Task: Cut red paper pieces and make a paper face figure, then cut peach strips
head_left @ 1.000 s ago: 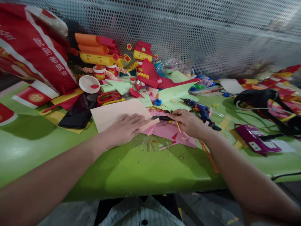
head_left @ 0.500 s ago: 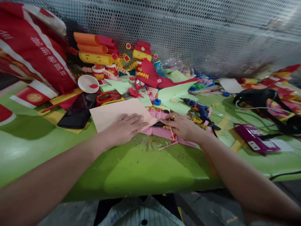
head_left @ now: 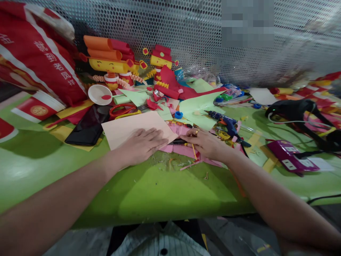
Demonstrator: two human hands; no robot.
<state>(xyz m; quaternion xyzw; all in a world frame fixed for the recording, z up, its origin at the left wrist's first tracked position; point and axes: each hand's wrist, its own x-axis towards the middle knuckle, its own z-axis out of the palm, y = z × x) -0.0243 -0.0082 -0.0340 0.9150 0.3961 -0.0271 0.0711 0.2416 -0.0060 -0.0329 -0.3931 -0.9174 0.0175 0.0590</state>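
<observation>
My left hand (head_left: 145, 144) lies flat with fingers stretched on a pale peach sheet of paper (head_left: 128, 129). At the sheet's right corner, the fingertips of my right hand (head_left: 204, 142) are closed; what they grip, if anything, is too small to make out. Under and around the right hand are pink paper pieces (head_left: 183, 150), a dark flat object (head_left: 179, 141) and a thin yellow strip (head_left: 194, 152). Red-handled scissors (head_left: 122, 111) lie just behind the sheet, next to a black phone (head_left: 86, 128).
Behind stand paper figures (head_left: 109, 65) and a mesh panel (head_left: 186, 35). Left are a red bag (head_left: 42, 53) and a paper cup (head_left: 38, 106). Green paper (head_left: 199, 106), a glue gun (head_left: 225, 122) and a purple power strip (head_left: 290, 156) lie on the green table (head_left: 160, 195).
The two hands and the peach sheet stay in nearly the same place; the sheet's right corner has shifted slightly against the right fingertips.
</observation>
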